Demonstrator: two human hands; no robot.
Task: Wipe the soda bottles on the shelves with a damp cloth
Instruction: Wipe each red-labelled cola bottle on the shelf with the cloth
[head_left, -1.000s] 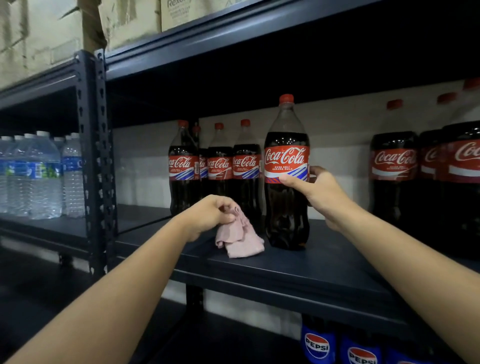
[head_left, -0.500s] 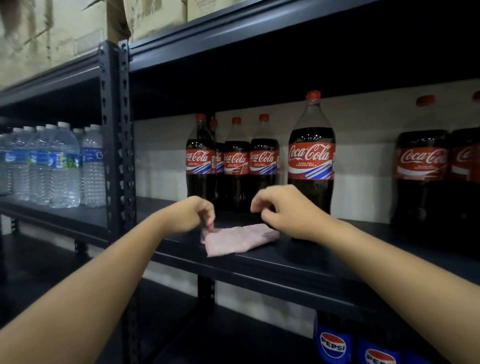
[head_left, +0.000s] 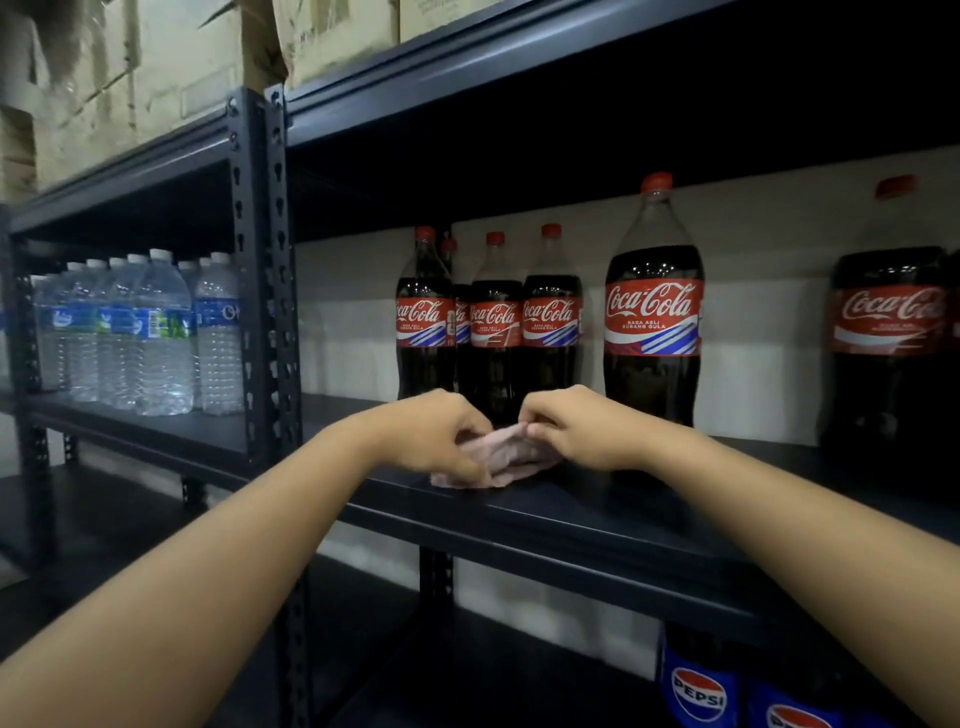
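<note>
Mid-frame, the left hand (head_left: 439, 434) and right hand (head_left: 574, 428) both pinch the pink cloth (head_left: 506, 460), bunched on the front of the dark shelf (head_left: 597, 512). The nearest Coca-Cola bottle (head_left: 653, 317) stands just right of the right wrist; a careless elbow lifting the cloth might topple it forward.

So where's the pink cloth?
The pink cloth lies on the shelf edge, pinched between the left hand and right hand, just before the cola bottles.
</note>
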